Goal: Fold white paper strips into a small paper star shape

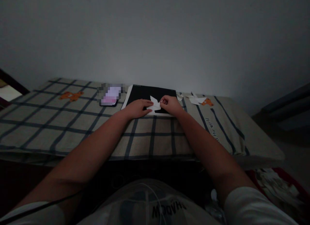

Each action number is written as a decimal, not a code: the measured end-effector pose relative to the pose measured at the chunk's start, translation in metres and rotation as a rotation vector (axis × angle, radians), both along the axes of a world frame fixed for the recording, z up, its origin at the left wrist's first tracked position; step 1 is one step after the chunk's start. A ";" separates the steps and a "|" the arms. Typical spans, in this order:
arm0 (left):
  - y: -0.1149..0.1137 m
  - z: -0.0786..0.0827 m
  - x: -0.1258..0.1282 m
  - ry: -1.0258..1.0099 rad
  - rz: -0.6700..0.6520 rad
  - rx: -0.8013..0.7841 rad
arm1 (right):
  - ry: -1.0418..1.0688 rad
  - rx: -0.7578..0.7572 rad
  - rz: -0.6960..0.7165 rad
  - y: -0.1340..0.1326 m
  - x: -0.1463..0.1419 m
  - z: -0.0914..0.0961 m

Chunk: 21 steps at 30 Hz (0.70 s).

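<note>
A piece of folded white paper (154, 106) with pointed ends lies on a black-covered book or pad (147, 93). My left hand (138, 108) rests at its left side, fingers stretched out and apart, the fingertips touching the paper. At the right side, my right hand (169, 105) has its thumb and fingers pinched together on the paper's edge. Part of the paper is hidden under my fingers. Beyond my right hand lies another folded white paper shape (196, 99).
A phone (111, 95) with a lit, blurred screen lies to the left. Beneath everything is a checked tablecloth (89, 124) with orange bear figures. A plain wall (155, 40) rises behind the table. At lower right, a red container (281, 183) holds pale crumpled things.
</note>
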<state>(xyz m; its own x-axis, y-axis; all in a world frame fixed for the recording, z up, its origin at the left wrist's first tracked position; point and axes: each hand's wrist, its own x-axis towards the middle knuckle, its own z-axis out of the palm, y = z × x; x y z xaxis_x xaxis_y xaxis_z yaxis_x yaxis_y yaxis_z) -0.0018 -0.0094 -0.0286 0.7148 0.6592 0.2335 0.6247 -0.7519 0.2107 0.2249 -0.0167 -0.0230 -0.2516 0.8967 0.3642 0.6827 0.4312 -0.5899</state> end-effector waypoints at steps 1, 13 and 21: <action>0.000 0.000 0.000 -0.005 -0.006 0.003 | -0.010 -0.003 -0.025 0.001 0.001 0.000; 0.001 -0.003 -0.001 0.011 -0.041 0.030 | -0.150 -0.114 -0.140 -0.001 0.003 0.002; -0.001 0.001 0.000 0.008 -0.051 0.117 | -0.277 0.071 0.122 0.003 0.004 -0.002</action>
